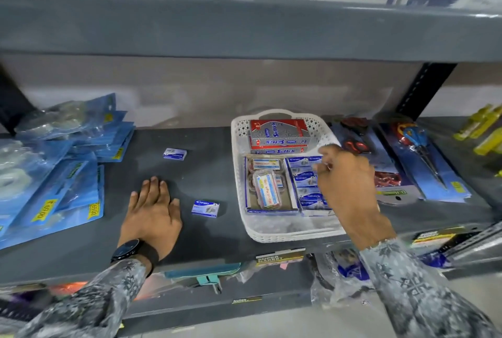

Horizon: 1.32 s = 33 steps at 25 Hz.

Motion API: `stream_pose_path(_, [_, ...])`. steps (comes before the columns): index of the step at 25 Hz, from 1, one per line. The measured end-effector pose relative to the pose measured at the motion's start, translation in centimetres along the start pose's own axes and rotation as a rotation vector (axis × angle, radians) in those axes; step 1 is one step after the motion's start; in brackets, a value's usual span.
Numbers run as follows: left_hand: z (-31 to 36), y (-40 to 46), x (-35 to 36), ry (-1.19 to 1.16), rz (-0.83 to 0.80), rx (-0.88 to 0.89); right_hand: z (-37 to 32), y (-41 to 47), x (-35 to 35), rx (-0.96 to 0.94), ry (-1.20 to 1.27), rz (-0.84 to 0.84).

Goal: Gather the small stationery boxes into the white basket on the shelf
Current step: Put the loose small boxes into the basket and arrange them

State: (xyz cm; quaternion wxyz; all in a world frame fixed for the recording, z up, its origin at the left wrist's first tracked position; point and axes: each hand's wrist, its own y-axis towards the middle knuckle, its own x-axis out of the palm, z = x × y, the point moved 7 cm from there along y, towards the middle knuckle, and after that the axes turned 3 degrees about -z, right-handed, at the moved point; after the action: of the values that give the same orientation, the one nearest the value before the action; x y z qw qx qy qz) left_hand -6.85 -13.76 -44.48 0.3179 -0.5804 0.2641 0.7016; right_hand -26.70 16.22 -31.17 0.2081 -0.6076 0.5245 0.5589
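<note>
A white basket (274,233) stands on the dark shelf, right of centre. Inside it lie a red and silver box (278,135) at the back, clear packs (267,188) and a row of small blue stationery boxes (305,181). My right hand (350,188) hovers over the basket's right side, fingers curled above that row, with nothing visibly held. Two small blue boxes lie loose on the shelf: one near (205,208), one farther back (175,153). My left hand (152,212) rests flat on the shelf, fingers apart, just left of the near box.
Blue blister packs with yellow price tags (68,174) pile up at the left. Carded scissors (423,158) lie right of the basket, yellow items (486,131) beyond. A grey shelf (244,28) overhangs above. More goods sit on the shelf below.
</note>
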Motion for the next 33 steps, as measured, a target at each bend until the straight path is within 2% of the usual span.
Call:
stream_pose_path(2, [0.0, 0.1, -0.1, -0.015, -0.002, -0.005, -5.7, -0.5, -0.6, -0.177, 0.087, 0.011])
stream_pose_path(5, [0.0, -0.1, -0.2, -0.014, -0.004, -0.002, -14.6, -2.4, 2.8, -0.478, 0.135, -0.299])
stream_pose_path(7, [-0.1, -0.2, -0.3, -0.018, -0.001, 0.004, -18.0, -3.6, 5.3, -0.552, 0.156, -0.437])
stream_pose_path(11, [-0.1, -0.2, -0.2, -0.031, -0.012, 0.007, -20.4, -5.5, 8.9, -0.586, -0.079, -0.610])
stream_pose_path(17, [-0.3, -0.1, 0.0, -0.042, -0.024, -0.003, -20.3, -6.7, 9.4, -0.577, -0.114, -0.589])
stream_pose_path(21, [-0.2, -0.2, -0.1, -0.046, -0.008, -0.002, -19.6, -6.8, 7.3, -0.604, 0.066, -0.445])
stream_pose_path(24, [-0.2, -0.1, -0.2, -0.032, -0.007, -0.006, -16.1, -5.5, 3.3, -0.492, 0.227, -0.236])
stream_pose_path(27, [-0.3, -0.1, -0.2, -0.026, -0.016, -0.002, -8.7, -3.6, 0.3, -0.261, 0.210, -0.090])
stream_pose_path(30, [-0.3, -0.1, -0.1, -0.007, -0.017, 0.000, -2.1, -2.7, 1.3, -0.097, -0.001, -0.255])
stream_pose_path(33, [-0.1, -0.1, 0.0, 0.012, -0.020, -0.004, 0.6, -2.8, 2.7, -0.028, -0.110, -0.392])
